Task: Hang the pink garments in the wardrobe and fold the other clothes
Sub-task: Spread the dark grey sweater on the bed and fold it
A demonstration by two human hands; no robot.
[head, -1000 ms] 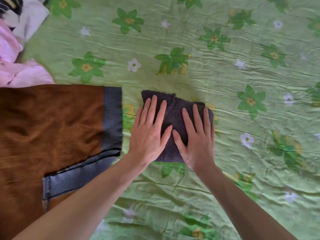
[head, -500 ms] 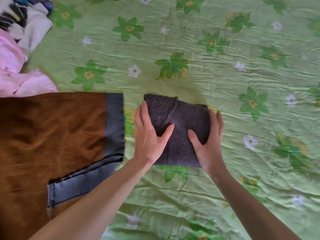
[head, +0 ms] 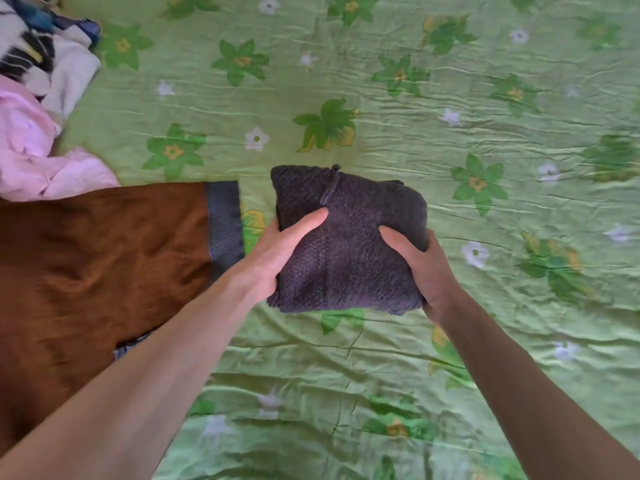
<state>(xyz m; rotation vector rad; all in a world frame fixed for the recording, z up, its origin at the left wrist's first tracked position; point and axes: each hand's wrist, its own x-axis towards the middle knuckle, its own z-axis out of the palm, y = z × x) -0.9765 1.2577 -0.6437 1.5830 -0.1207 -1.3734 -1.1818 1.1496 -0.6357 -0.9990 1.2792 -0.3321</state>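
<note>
A folded dark grey knit garment (head: 349, 237) is held just above the green flowered bedsheet (head: 415, 126) at the centre. My left hand (head: 277, 247) grips its left side, thumb on top and fingers underneath. My right hand (head: 422, 268) grips its right side the same way. A brown garment with grey ribbed trim (head: 104, 265) lies flat to the left, partly under my left forearm. Crumpled pink garments (head: 38, 157) lie at the far left edge.
A black, white and blue patterned cloth (head: 45, 53) is bunched at the top left corner beside the pink pile. The wrinkled bedsheet stretches away to the right and towards the near edge.
My hands went from pressing flat on top of the grey garment to sliding around its sides and gripping it. The bundle now sits raised in both hands.
</note>
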